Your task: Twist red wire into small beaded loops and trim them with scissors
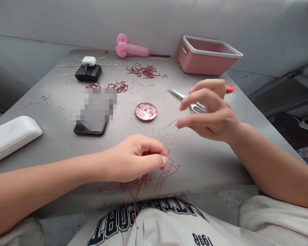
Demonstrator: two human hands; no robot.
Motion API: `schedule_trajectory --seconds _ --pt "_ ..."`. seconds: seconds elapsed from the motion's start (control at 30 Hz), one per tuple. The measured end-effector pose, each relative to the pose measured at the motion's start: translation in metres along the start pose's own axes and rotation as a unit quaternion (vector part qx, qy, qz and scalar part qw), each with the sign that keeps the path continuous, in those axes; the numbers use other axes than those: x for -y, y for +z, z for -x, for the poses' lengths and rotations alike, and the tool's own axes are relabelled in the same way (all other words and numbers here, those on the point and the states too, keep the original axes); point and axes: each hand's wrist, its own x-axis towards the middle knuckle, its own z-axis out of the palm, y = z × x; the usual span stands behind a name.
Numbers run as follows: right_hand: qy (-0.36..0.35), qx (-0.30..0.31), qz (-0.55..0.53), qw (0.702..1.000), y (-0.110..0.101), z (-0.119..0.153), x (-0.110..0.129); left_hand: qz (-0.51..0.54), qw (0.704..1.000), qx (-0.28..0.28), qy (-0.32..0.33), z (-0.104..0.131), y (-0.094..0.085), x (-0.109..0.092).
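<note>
Pinched between thumb and forefinger of my left hand [141,159] is a red wire [171,145], its upper end rising toward my right hand [209,111]. The right hand is raised with fingers apart; its lowest fingertip is by the wire's end, where a thin dark strand [171,123] also shows. Whether that hand grips the strand is unclear. More red wires [143,182] hang below the left hand over the table edge. Beyond the hands lies a round red-rimmed lid [146,112] holding small pale and pink beads.
Scissors [178,93] lie partly behind my right hand. A phone [90,128], white case [15,136] and black box [88,72] are on the left. Farther back are red wire pieces [146,71], a pink balloon [137,50] and a pink bin [202,61] on the grey table [56,119].
</note>
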Motion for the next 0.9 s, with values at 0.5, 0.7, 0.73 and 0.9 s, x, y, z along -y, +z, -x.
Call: schedule_trajectory --seconds 0.5,0.7,0.73,0.9 --pt "0.075 -0.039 -0.011 0.996 0.002 0.007 -0.063 0.078 0.996 -0.048 0.012 -0.01 -0.008 0.01" --pt "0.088 -0.07 0.109 0.988 0.001 0.017 -0.112 0.081 0.994 -0.067 -0.01 -0.009 -0.007 0.007" --pt "0.105 -0.068 0.153 0.98 -0.001 0.021 -0.124 0.078 0.995 -0.06 -0.018 -0.008 -0.007 0.007" --pt "0.187 -0.172 0.233 0.939 -0.007 0.029 -0.135 0.105 0.992 -0.072 -0.005 -0.009 -0.006 0.011"
